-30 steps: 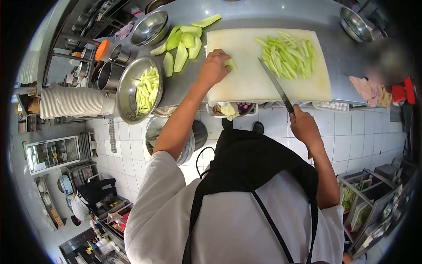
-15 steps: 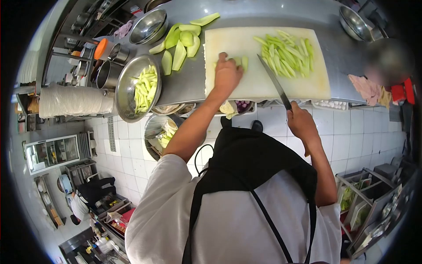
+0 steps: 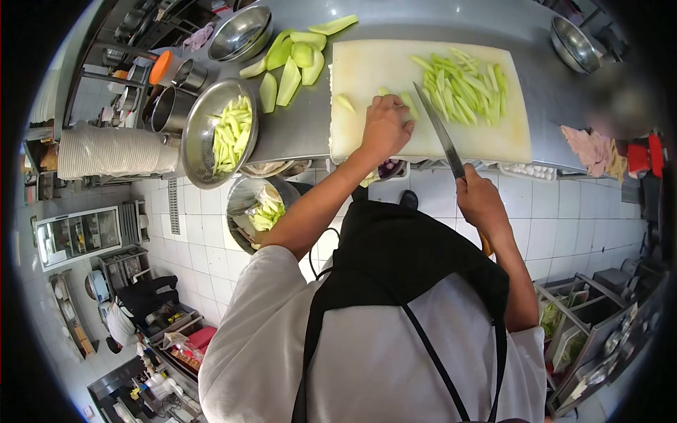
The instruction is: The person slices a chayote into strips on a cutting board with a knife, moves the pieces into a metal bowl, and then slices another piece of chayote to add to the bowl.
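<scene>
Pinning slice (image 3: pixel 407 106), seemingly, under left grip (image 3: pixel 386 127), knife (image 3: pixel 438 130) beside (right grip (image 3: pixel 482 201))

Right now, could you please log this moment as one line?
left hand: holding green slice on cutting board | right hand: gripping knife, blade beside left hand | cut strips: piled on board's right

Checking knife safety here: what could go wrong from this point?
1. The long steel knife in the right hand angles close beside the left hand pressing a pale green slice; fingers could be nicked.
2. The white cutting board sits at the near edge of the steel counter; it might slip.
</scene>
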`<move>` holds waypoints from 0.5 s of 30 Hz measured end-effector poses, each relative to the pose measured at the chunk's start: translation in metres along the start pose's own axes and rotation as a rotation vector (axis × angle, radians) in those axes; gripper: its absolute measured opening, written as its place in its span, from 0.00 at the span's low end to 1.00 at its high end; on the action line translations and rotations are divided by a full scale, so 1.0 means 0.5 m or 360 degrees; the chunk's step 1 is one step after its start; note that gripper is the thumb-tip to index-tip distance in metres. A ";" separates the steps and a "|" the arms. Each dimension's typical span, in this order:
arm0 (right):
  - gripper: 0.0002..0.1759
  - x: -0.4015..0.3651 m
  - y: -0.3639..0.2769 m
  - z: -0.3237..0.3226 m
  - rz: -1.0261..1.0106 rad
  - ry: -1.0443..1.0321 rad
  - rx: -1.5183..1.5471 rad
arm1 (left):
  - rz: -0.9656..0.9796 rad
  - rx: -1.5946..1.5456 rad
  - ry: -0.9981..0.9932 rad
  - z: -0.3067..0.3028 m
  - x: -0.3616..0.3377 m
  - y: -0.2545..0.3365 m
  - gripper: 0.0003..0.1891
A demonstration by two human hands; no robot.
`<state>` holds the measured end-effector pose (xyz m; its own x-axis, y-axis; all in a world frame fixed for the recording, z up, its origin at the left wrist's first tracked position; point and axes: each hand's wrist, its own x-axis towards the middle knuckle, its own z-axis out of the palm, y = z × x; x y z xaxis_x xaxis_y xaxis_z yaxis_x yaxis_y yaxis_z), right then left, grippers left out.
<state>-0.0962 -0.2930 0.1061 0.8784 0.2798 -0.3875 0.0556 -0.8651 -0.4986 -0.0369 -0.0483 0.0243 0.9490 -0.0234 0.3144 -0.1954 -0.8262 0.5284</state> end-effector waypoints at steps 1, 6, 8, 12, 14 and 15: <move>0.16 -0.003 -0.002 -0.002 -0.0003 -0.0006 -0.0002 | 0.0011 -0.0005 0.0010 0.002 -0.002 0.004 0.14; 0.15 -0.023 -0.018 -0.008 0.0052 -0.0061 0.0019 | -0.0011 -0.0042 0.0189 -0.008 0.012 -0.017 0.10; 0.14 -0.027 -0.024 -0.007 0.0076 -0.0097 0.0011 | 0.0057 -0.0108 0.0318 0.002 0.029 -0.038 0.05; 0.12 -0.024 -0.016 0.007 0.0000 -0.0047 -0.0075 | 0.0129 -0.0092 0.0275 0.009 0.050 -0.048 0.03; 0.11 -0.028 -0.030 -0.001 0.0048 -0.0059 -0.0090 | 0.0131 -0.0077 0.0245 0.015 0.054 -0.047 0.03; 0.10 -0.029 -0.038 -0.004 0.0072 -0.0066 -0.0097 | 0.0116 -0.0055 0.0229 0.017 0.054 -0.046 0.03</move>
<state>-0.1092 -0.2814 0.1227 0.8604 0.2557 -0.4407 0.0462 -0.9005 -0.4323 -0.0049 -0.0347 0.0141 0.8873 0.0004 0.4613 -0.2732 -0.8053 0.5261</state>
